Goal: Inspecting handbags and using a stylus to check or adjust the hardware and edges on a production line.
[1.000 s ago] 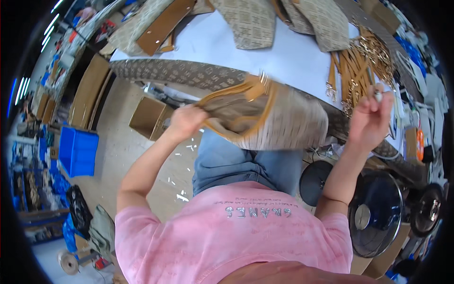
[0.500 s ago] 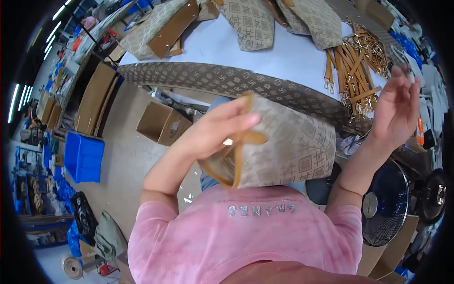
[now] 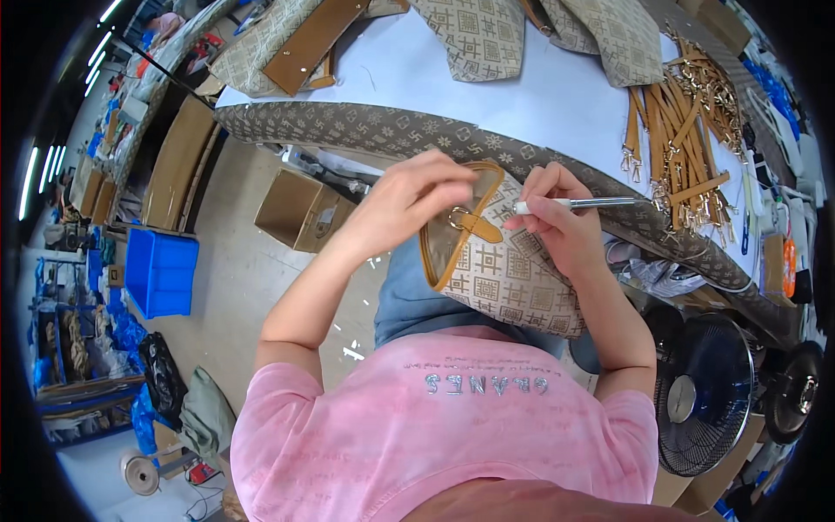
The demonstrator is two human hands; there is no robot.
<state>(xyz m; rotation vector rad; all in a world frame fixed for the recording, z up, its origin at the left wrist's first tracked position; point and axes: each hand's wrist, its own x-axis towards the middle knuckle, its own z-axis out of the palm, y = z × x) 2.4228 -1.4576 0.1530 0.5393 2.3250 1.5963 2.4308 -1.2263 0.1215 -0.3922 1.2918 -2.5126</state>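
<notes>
A beige patterned fabric bag [image 3: 513, 278] with tan edging lies tilted over my lap, its mouth facing left. At the mouth sits a tan leather tab [image 3: 480, 228] with a metal ring [image 3: 457, 217]. My left hand [image 3: 426, 196] is closed at the upper part of the bag's rim; its fingertips are slightly blurred and partly hide the edge. Just over the bag's upper side, my right hand [image 3: 561, 213] pinches a slim pen-like tool [image 3: 604, 202], white at one end and silver along the shaft, which points right.
On the white-topped table [image 3: 417, 78] ahead lie more patterned bag pieces [image 3: 478, 39] and a heap of tan straps [image 3: 687, 130] with metal clasps. Patterned material [image 3: 391, 135] covers its front edge. A cardboard box [image 3: 300, 213] and blue bin [image 3: 161, 271] stand left, a fan [image 3: 704, 391] right.
My right hand has come down from the far right to the bag, bringing the pen-like tool. The bag has turned, so its tab and ring now show clearly.
</notes>
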